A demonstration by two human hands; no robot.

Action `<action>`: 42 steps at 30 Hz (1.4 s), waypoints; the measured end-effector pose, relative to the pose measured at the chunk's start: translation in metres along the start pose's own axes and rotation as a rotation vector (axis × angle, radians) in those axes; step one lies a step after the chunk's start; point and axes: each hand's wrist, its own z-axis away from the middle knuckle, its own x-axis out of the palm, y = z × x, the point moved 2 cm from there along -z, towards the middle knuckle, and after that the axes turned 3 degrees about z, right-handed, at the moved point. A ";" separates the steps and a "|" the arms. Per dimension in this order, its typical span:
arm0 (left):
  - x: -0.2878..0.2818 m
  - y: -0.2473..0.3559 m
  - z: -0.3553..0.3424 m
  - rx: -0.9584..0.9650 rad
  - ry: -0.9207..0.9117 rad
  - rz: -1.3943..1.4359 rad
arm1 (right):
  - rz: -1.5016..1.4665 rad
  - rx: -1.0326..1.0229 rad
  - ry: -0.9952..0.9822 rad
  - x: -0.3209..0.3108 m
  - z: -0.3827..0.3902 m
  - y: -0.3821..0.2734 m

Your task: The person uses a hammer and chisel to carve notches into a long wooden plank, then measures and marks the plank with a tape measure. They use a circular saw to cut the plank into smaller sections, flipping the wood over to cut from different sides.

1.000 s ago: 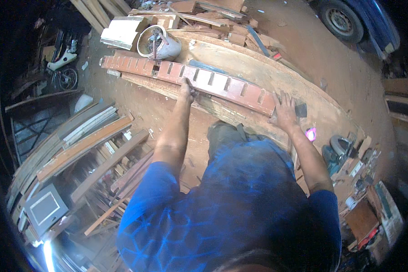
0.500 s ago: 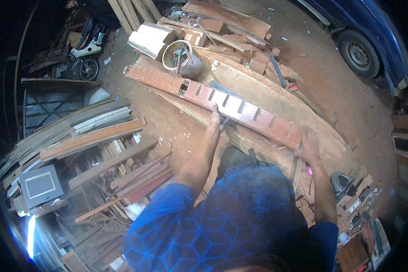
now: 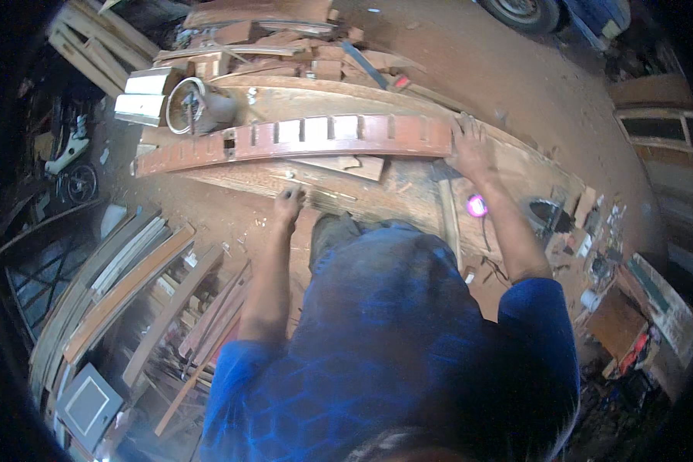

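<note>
Left hand: The left hand [image 3: 290,205] is now off the slotted board [image 3: 377,132]; half a second ago it was at the board's near edge. Its fingers look curled in; I cannot tell whether they hold anything small, or whether they touch the surface [image 3: 385,203].
Right hand: The right hand [image 3: 471,154] stays at the board's right end, fingers spread and not wrapped around it.
Slotted board: It lies lengthwise across the surface, slots facing up, and in this view it sits more level than before, though the head has moved too.
Meaning: Only the right hand appears to steady the board now, leaving the left free of it.
Board to hands: Its right end meets the right hand; its near edge lies beyond the left hand, with a gap between.
Offcut: A wooden offcut [image 3: 371,168] now shows along the near edge; how far it runs underneath is hidden.
Bucket: The bucket [image 3: 217,112] stands just behind the board's left part.
Pink disc: The pink disc [image 3: 477,205] lies nearer the body than the right hand.
</note>
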 end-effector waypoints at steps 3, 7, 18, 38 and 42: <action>-0.029 -0.054 0.042 -0.189 0.004 -0.213 | -0.262 0.220 0.221 -0.004 0.056 -0.008; -0.059 -0.117 0.076 -0.378 0.107 -0.211 | -0.512 0.400 0.023 0.062 0.131 -0.028; 0.097 0.079 0.060 0.767 0.217 -0.911 | -0.313 0.481 0.103 0.110 0.181 -0.028; 0.126 0.173 0.017 0.863 -0.197 -1.590 | -1.507 0.885 0.310 0.103 0.130 -0.006; 0.131 0.143 0.014 0.870 -0.081 -1.410 | -0.551 0.587 0.269 0.100 0.203 -0.020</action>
